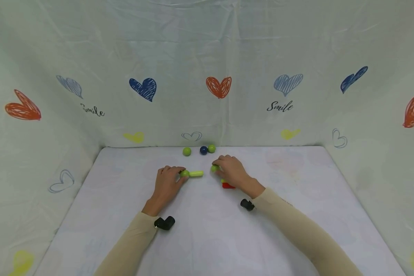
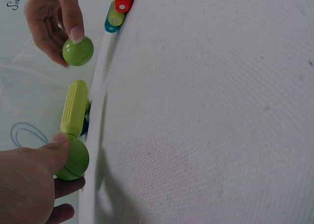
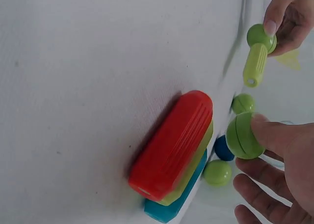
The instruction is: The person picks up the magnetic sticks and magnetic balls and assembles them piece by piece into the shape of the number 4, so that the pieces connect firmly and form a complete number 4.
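Note:
My left hand (image 1: 167, 184) pinches a green ball (image 2: 78, 157) between thumb and fingers. A yellow-green ribbed stick (image 1: 196, 173) is joined to that ball and points toward the right hand. Between thumb and fingertips my right hand (image 1: 234, 171) holds another green ball (image 3: 244, 136), a short gap away from the stick's free end. Under the right hand lie a red stick (image 3: 171, 143), a yellow-green stick (image 3: 208, 135) and a teal stick (image 3: 162, 211), side by side on the table. The right hand partly covers these sticks in the head view.
Toward the back edge of the white-covered table (image 1: 124, 199) sit a green ball (image 1: 187, 151), a dark blue ball (image 1: 203, 150) and another green ball (image 1: 212, 148). Behind them hangs a pale curtain (image 1: 179, 50) printed with hearts. A black wrist camera (image 1: 164, 223) sits on the left sleeve.

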Demonstrator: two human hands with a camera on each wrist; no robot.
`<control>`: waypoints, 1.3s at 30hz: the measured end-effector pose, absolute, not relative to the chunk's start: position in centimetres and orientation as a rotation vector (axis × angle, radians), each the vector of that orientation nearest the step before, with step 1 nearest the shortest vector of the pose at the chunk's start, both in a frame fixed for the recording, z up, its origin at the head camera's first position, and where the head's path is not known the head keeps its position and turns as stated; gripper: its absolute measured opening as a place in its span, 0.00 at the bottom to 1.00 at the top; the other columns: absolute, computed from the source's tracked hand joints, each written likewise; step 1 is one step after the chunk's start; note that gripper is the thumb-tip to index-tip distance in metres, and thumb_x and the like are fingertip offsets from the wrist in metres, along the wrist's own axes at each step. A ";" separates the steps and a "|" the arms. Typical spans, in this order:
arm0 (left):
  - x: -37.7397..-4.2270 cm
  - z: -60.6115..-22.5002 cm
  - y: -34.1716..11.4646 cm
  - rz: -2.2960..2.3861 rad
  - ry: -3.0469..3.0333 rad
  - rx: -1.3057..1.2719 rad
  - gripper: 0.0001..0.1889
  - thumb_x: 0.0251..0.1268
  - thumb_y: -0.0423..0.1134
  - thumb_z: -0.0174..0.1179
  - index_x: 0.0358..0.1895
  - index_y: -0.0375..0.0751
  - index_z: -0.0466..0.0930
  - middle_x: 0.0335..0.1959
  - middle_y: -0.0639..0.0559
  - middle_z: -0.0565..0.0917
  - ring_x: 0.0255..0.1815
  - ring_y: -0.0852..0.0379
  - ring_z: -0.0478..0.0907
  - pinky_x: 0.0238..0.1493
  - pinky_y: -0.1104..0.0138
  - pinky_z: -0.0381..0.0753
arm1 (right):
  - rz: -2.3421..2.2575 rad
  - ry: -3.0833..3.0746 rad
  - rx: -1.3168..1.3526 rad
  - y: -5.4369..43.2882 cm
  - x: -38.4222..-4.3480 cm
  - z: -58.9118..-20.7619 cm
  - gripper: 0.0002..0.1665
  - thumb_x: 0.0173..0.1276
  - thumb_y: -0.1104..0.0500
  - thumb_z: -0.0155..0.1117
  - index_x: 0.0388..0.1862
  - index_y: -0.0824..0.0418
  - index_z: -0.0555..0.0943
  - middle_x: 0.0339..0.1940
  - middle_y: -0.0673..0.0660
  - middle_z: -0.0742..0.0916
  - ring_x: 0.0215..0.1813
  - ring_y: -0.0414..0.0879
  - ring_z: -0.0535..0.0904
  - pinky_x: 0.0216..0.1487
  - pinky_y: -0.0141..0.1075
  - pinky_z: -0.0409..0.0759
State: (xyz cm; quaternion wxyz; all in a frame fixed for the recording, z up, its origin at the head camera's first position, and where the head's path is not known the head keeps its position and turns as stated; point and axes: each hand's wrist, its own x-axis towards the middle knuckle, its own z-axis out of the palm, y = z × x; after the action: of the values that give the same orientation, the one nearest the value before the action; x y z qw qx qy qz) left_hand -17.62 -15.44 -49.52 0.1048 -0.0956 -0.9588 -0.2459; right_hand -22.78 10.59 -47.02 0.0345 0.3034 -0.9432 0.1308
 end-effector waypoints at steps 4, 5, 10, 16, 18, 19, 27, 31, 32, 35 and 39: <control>-17.6 -49.6 -15.5 -0.719 -2.830 -0.276 0.18 0.69 0.41 0.73 0.57 0.39 0.88 0.48 0.45 0.91 0.51 0.45 0.81 0.67 0.45 0.71 | 0.438 -2.891 0.952 10.4 -22.5 -47.1 0.18 0.71 0.58 0.76 0.58 0.59 0.88 0.50 0.55 0.90 0.51 0.52 0.84 0.55 0.47 0.83; -17.6 -49.6 -15.5 -0.720 -2.834 -0.272 0.18 0.69 0.42 0.73 0.58 0.39 0.88 0.48 0.46 0.91 0.52 0.45 0.81 0.67 0.46 0.71 | 0.449 -2.887 0.956 10.4 -22.4 -47.2 0.18 0.71 0.58 0.76 0.58 0.59 0.88 0.50 0.55 0.90 0.51 0.52 0.84 0.55 0.47 0.83; -17.6 -49.6 -15.5 -0.715 -2.846 -0.260 0.18 0.70 0.42 0.73 0.58 0.39 0.88 0.49 0.46 0.91 0.52 0.45 0.81 0.68 0.46 0.70 | 0.487 -2.864 0.974 10.1 -22.2 -47.4 0.18 0.70 0.59 0.77 0.57 0.59 0.88 0.50 0.55 0.90 0.51 0.52 0.85 0.54 0.47 0.83; -17.6 -49.7 -15.6 -0.723 -2.846 -0.256 0.18 0.70 0.43 0.72 0.58 0.40 0.88 0.49 0.46 0.91 0.52 0.45 0.81 0.68 0.46 0.70 | 0.503 -2.865 0.976 9.8 -21.9 -47.4 0.17 0.71 0.58 0.76 0.57 0.58 0.88 0.51 0.55 0.90 0.51 0.52 0.85 0.54 0.46 0.83; -17.6 -49.7 -15.6 -0.722 -2.843 -0.258 0.18 0.69 0.43 0.73 0.58 0.39 0.88 0.49 0.46 0.91 0.52 0.45 0.81 0.68 0.46 0.71 | 0.514 -2.867 0.974 9.6 -21.8 -47.4 0.18 0.71 0.58 0.76 0.57 0.59 0.88 0.51 0.55 0.90 0.51 0.52 0.85 0.54 0.46 0.83; -17.6 -49.7 -15.6 -0.720 -2.842 -0.258 0.18 0.69 0.42 0.73 0.58 0.39 0.88 0.49 0.46 0.91 0.52 0.45 0.81 0.67 0.46 0.71 | 0.520 -2.869 0.974 9.6 -21.8 -47.4 0.18 0.71 0.58 0.75 0.57 0.59 0.88 0.51 0.55 0.90 0.51 0.52 0.85 0.54 0.46 0.83; -17.3 -49.7 -15.5 -0.715 -2.836 -0.270 0.18 0.69 0.42 0.73 0.58 0.39 0.88 0.50 0.46 0.91 0.51 0.46 0.81 0.67 0.46 0.72 | 0.533 -2.855 0.989 9.2 -21.5 -47.3 0.18 0.71 0.59 0.75 0.57 0.59 0.87 0.51 0.55 0.89 0.51 0.52 0.84 0.53 0.46 0.83; -17.3 -49.7 -15.4 -0.713 -2.843 -0.274 0.18 0.70 0.42 0.72 0.58 0.39 0.88 0.50 0.46 0.91 0.51 0.46 0.81 0.67 0.46 0.71 | 0.536 -2.852 0.996 9.1 -21.4 -47.4 0.18 0.70 0.58 0.75 0.58 0.59 0.87 0.50 0.54 0.89 0.51 0.51 0.84 0.54 0.46 0.82; -17.3 -49.6 -15.4 -0.715 -2.846 -0.275 0.18 0.70 0.42 0.72 0.58 0.39 0.88 0.50 0.46 0.91 0.51 0.46 0.81 0.67 0.46 0.71 | 0.537 -2.851 0.997 9.0 -21.5 -47.4 0.18 0.71 0.58 0.75 0.58 0.58 0.87 0.50 0.54 0.89 0.51 0.51 0.84 0.54 0.45 0.83; -17.2 -49.5 -15.3 -0.727 -2.850 -0.278 0.18 0.70 0.42 0.72 0.58 0.39 0.87 0.50 0.46 0.91 0.51 0.46 0.81 0.68 0.46 0.71 | 0.544 -2.847 1.002 9.0 -21.5 -47.4 0.18 0.71 0.58 0.75 0.58 0.58 0.87 0.50 0.54 0.89 0.51 0.51 0.84 0.53 0.45 0.83; -17.2 -49.5 -15.4 -0.730 -2.858 -0.277 0.18 0.71 0.42 0.72 0.59 0.39 0.87 0.51 0.45 0.91 0.52 0.46 0.81 0.68 0.46 0.71 | 0.541 -2.828 1.014 8.8 -21.4 -47.5 0.18 0.70 0.58 0.76 0.57 0.59 0.87 0.49 0.54 0.90 0.50 0.51 0.84 0.52 0.45 0.83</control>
State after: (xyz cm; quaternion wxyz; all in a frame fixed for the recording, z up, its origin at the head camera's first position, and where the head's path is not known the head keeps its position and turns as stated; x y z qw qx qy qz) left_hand -17.18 -15.41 -49.49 0.0893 -0.0930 -0.9608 -0.2454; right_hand -21.36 8.84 -47.51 0.0442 0.3319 -0.9255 0.1770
